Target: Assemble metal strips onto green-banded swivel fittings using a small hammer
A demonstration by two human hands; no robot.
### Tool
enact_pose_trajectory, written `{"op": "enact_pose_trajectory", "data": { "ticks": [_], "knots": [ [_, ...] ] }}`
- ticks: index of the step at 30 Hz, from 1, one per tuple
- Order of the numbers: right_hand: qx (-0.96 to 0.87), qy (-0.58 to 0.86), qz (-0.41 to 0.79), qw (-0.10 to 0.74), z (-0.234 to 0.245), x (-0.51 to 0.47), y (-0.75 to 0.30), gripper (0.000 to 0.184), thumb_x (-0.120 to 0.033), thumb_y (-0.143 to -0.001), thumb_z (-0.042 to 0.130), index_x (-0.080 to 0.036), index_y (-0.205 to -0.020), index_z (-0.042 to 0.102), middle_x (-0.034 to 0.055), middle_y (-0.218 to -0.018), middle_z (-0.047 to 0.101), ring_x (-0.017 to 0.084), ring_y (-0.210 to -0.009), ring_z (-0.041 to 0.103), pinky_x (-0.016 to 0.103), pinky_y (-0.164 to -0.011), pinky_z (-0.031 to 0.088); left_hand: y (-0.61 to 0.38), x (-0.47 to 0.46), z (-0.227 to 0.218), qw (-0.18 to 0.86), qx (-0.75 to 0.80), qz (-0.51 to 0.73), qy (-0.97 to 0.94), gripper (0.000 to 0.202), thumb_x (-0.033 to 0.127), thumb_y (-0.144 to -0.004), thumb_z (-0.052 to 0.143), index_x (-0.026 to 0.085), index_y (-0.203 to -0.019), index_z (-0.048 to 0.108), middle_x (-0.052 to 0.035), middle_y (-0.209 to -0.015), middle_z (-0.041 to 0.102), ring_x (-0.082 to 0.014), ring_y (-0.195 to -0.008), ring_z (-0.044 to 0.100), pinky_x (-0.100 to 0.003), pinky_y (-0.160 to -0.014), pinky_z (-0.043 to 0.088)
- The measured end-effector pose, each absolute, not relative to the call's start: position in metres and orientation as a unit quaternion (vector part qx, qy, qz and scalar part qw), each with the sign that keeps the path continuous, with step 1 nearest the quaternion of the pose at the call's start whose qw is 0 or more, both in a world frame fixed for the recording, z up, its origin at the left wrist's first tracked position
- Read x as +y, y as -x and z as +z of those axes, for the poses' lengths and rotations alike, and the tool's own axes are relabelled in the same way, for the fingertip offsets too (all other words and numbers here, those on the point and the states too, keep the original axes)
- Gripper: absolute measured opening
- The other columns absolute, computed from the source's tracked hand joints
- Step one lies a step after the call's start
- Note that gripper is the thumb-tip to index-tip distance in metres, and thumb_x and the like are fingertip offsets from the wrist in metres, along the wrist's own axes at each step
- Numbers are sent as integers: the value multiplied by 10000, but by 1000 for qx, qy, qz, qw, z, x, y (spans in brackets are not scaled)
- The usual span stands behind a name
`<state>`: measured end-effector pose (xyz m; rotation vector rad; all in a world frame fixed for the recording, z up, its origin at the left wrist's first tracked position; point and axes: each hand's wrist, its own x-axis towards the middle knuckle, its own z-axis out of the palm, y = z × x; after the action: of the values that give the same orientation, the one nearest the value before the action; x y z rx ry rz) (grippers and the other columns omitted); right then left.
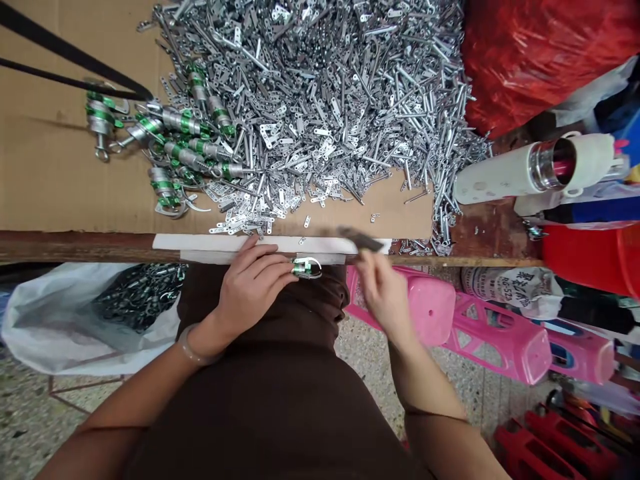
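My left hand (253, 283) is closed at the table's front edge. Its fingertips pinch a small green-and-silver metal fitting (303, 269), whose curved wire hook points to the right. To the right, my right hand (383, 287) wraps round a dark hand tool (363, 238). Motion blurs that tool, so its exact kind is unclear; its tip reaches left over a white strip (210, 243) along the edge. Several small flat metal plates (307, 221) lie just beyond the strip. At the left of the table is a cluster of larger green-and-silver metal assemblies (183, 155).
A big heap of loose metal plates and pins (320, 100) covers the cardboard (45, 167). A white bottle (495, 173) lies at the right by a red bag (545, 60). Below are a white sack (45, 320) of dark parts and pink stools (430, 310).
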<state>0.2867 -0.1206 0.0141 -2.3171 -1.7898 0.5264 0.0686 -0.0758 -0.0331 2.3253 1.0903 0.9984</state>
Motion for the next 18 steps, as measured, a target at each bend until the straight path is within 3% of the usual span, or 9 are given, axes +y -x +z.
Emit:
{"op": "enact_pose_trajectory", "data": {
  "ticks": [3, 6, 12, 15, 18],
  "knots": [
    [-527, 839, 17, 132, -3, -95, -320, 370, -431, -903, 304, -207, -1055, 555, 54, -733, 604, 173, -593, 518, 279, -547, 353, -68, -74, -29, 208, 390, 374, -816, 67, 205, -782, 643, 204, -848, 630, 5, -797, 698, -182, -879, 625, -453, -965, 471],
    [-530, 839, -63, 110, -22, -71, -347, 413, -415, -887, 333, -146, -1089, 571, 136, -906, 591, 245, -816, 522, 368, -696, 387, -52, -80, -22, 211, 395, 375, -812, 145, 193, -775, 652, 196, -914, 612, -6, -796, 689, -172, -840, 630, -452, -957, 480],
    [-517, 844, -72, 123, -40, -59, -354, 440, -435, -866, 381, -139, -1093, 616, 166, -971, 528, 307, -948, 465, 469, -804, 349, 44, -118, -30, 85, 531, 262, -801, 157, 228, -808, 602, 232, -965, 615, -12, -801, 683, -207, -801, 633, -483, -938, 471],
    [-511, 844, -63, 147, -38, -60, -351, 469, -487, -854, 396, -157, -1101, 620, 166, -994, 519, 323, -969, 452, 491, -807, 339, 80, -128, -32, 41, 659, 158, -734, 225, 355, -841, 531, 212, -982, 630, -57, -850, 674, -302, -939, 609, -569, -950, 418],
    [-499, 845, -72, 179, -35, -61, -346, 483, -521, -840, 409, -170, -1094, 622, 165, -1016, 513, 334, -992, 439, 515, -817, 335, 76, -111, -20, -2, 663, 205, -720, 269, 375, -828, 551, 184, -1000, 632, -62, -910, 670, -285, -928, 617, -520, -904, 467]
  ]
}}
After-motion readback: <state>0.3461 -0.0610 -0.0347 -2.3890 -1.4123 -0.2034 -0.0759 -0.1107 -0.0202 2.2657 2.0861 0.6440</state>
